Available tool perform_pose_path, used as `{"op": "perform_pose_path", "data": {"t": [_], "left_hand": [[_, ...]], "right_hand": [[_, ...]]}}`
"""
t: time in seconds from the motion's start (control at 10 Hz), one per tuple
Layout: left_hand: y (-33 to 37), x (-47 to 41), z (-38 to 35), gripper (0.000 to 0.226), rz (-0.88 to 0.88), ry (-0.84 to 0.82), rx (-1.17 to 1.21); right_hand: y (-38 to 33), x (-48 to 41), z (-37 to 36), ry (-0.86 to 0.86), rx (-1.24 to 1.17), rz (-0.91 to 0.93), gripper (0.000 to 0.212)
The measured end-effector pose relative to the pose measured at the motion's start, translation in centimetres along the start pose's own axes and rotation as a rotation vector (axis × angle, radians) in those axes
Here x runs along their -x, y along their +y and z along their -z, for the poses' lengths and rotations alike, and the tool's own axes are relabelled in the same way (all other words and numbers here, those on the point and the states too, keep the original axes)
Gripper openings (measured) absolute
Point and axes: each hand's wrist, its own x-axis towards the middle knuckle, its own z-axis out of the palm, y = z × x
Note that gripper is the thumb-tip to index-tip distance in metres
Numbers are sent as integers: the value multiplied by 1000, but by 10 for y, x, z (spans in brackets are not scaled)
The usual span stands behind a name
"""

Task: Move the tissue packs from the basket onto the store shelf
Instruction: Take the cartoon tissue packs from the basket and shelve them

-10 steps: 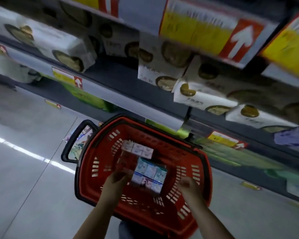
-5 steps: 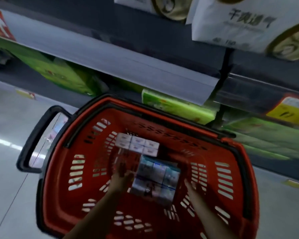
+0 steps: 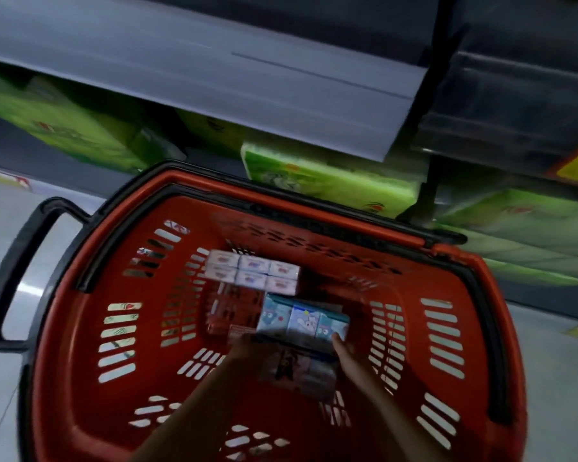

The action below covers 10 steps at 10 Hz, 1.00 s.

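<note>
Fingers of the right hand lie straight and together against the blue tissue pack's right end; left hand touches its left end, fingers hidden and blurred, state can't be told. That pack sits mid-floor in the red basket, pink tissue pack just past it toward the basket's far wall. Black handle juts from the basket's left side; store shelf and green packs lie beyond the basket's far rim.
</note>
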Motion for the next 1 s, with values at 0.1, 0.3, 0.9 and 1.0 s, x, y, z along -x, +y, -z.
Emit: {"op": "perform_pose_path", "data": {"t": [0.1,0.3,0.9,1.0], "left_hand": [[-6,-6,5,16,-19,-84,-26],[8,38,13,15,-111,-15,-50],[107,281,64,22,-311,-139,181],[112,318,69,24,-326,-109,234]], "right_hand": [[-11,18,7,-20,-53,-74,87],[-38,66,25,19,-61,-110,49],[-138,237,75,43,-445,245,42],[-157,268,76,37,-475,294,45]]}}
